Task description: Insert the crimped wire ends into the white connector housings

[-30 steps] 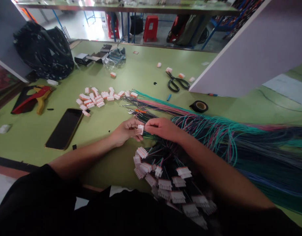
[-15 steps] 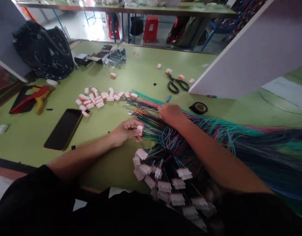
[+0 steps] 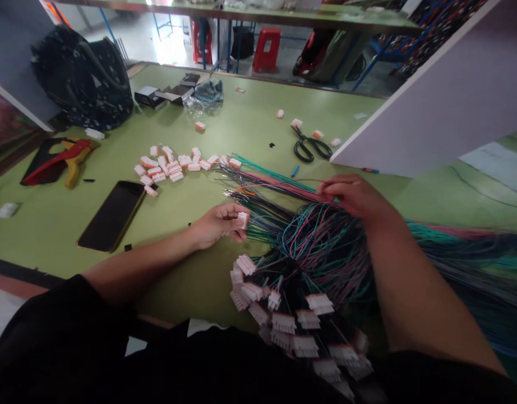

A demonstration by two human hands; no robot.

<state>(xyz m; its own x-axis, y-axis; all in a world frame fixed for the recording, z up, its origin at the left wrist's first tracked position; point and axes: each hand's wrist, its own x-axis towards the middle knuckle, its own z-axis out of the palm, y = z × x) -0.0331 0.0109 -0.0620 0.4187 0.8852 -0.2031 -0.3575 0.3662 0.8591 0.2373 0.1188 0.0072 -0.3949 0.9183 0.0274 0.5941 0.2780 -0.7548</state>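
Between the thumb and fingers of my left hand (image 3: 220, 225) is a small white-and-orange connector housing (image 3: 242, 219). My right hand (image 3: 353, 193) is closed in a pinch above the wire bundle (image 3: 321, 230), and a thin wire (image 3: 279, 182) runs leftward from its fingertips. The bundle has teal, pink, dark and grey wires, with bare metal ends at its left. Below my hands, several wired connectors (image 3: 284, 322) lie in a cluster near my body. Loose connector housings (image 3: 170, 168) form a pile beyond my left hand.
A phone (image 3: 112, 216) lies left of my forearm, with a red-and-yellow tool (image 3: 67, 160) farther left. Black scissors (image 3: 309, 146) lie near the white partition (image 3: 414, 95). A dark patterned bag (image 3: 84, 78) and small boxes (image 3: 166, 95) stand at the back left.
My right hand has moved right along the bundle, drawing the thin wire with it. My left hand stays with the connector housing. The whole view has shifted slightly.
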